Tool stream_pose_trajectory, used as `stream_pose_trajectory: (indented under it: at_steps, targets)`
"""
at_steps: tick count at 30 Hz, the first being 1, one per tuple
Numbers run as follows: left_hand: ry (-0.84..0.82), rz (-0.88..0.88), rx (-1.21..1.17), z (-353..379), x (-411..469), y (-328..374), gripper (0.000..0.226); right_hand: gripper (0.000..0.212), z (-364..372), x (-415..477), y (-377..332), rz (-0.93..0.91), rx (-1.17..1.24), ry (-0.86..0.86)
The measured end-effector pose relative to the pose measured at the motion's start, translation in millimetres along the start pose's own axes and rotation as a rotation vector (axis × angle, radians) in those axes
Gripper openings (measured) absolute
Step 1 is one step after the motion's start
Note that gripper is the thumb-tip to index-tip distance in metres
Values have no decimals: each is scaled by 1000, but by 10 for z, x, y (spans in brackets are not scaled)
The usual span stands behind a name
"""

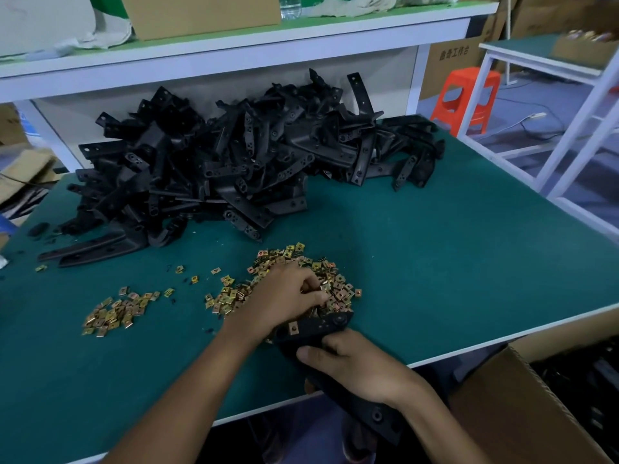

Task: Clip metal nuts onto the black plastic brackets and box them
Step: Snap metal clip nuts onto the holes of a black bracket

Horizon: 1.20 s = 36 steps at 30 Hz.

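Two piles (bracket heap [234, 155], nuts [291, 256]); right hand [355, 366] grips a bracket [315, 326], left hand [284, 296] seemingly pinches nuts

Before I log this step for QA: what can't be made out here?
Head view only.
Whether the left hand pinches a nut: the hand itself hides its fingertips in the nut pile.
Middle of the bracket: covered by the right hand.
Contents of the box: dark, cut off by the frame edge.

Matt black plastic brackets [234, 162], shiny brass-toned metal nuts [335, 286], green felt-like table [435, 262]
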<state>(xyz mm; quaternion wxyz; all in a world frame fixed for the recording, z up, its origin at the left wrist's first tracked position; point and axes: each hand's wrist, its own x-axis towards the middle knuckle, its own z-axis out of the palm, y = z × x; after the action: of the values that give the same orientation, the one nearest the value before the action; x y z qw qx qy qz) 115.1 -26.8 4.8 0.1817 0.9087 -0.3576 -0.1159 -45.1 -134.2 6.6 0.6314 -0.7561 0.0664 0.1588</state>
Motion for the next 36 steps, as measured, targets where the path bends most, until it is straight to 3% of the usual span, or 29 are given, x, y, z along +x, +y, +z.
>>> stream_pose_trajectory:
  at_steps: [4,13,28,32,36]
  targets:
    - [29,10,-196,-30,3,48,7,31,6,3,5,-9,19,2]
    - [104,-156,-764,-233,-306,-186,27,27,-2,-1,-6,-17,-9,-5]
    - [203,-282,-682,-355,-500,-530,18,30,10,-12,-11,-23,-79,-4]
    - [239,-266,-687,-352,-525,-577,5,28,9,-17,-22,-17,-75,-8]
    - [245,-255,-743,-350,-543,-611,20,27,8,-20,-45,-28,-77,-1]
